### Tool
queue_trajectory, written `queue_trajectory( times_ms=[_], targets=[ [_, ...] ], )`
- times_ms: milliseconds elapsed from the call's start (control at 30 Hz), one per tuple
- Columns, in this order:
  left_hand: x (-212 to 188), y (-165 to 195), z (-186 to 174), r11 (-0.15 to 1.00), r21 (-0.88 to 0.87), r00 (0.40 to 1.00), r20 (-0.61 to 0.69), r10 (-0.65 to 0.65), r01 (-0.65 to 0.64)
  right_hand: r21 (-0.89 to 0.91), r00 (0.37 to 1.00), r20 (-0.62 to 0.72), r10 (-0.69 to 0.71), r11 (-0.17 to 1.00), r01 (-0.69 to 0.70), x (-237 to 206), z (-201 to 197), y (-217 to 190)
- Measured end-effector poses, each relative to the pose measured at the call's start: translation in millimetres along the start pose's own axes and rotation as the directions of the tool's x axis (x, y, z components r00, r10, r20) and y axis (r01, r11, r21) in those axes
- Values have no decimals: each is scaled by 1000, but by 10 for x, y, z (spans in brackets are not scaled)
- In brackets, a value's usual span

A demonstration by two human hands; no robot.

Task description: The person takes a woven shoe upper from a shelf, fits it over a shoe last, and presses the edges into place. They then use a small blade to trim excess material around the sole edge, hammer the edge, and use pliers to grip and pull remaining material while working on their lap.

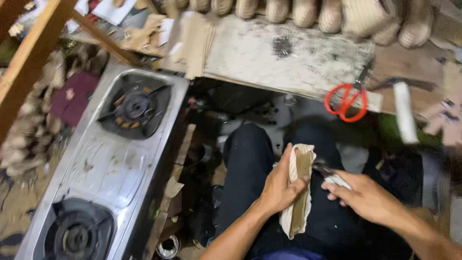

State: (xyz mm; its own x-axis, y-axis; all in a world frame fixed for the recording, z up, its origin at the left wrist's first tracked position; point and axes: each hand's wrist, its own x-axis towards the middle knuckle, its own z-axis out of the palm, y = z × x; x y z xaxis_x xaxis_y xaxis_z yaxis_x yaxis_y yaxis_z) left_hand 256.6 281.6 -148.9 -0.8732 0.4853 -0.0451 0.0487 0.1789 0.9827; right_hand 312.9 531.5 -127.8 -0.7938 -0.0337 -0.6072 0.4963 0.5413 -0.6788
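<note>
A seated person's left hand point(280, 185) curls closed around a ribbed, cream-and-tan piece of woven material point(298, 190), holding it upright over the lap, thumb pressed across its front. The right hand point(363, 195) comes in from the right, fingers clenched around a small dark-tipped tool point(327, 173) with a pale handle, its tip touching the upper edge of the piece. Both forearms angle in from the bottom of the frame, above legs in dark trousers point(250, 163).

Ahead, a worn, pale desk point(288, 58) runs across the scene; red-handled scissors point(347, 98) lie at its near edge, their loops hanging just over the lip, with a white roller point(405, 113) just beside them to the right. A row of similar ribbed pieces point(298, 12) lines the desk's far side. To the left, a two-burner steel stove point(108, 159) sits well apart from the hands, with a narrow, cluttered gap between it and the left knee.
</note>
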Motion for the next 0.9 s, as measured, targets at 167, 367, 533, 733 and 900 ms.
queue_trajectory(
  times_ms=[167, 367, 533, 733, 900],
  targets=[
    [48, 0, 411, 975, 202, 995, 66, 79, -91, -458, 971, 22, -237, 861, 220, -179, -174, -295],
    [52, 5, 551, 951, 282, 989, 103, 103, -128, -799, 982, 147, -117, 572, 188, -307, -329, -678],
    [82, 15, 473, 960, 243, 989, 84, 120, -137, -813, 979, 74, -192, 557, 171, -315, -250, -759],
    [181, -192, 311, 1000, -8, 966, 258, 11, -9, -715, 948, -54, -313, 675, 182, -263, -82, -438],
    [298, -306, 339, 946, -298, 952, 305, -31, 126, -676, 911, -101, -401, 699, 233, -291, -27, -214]
  ],
)
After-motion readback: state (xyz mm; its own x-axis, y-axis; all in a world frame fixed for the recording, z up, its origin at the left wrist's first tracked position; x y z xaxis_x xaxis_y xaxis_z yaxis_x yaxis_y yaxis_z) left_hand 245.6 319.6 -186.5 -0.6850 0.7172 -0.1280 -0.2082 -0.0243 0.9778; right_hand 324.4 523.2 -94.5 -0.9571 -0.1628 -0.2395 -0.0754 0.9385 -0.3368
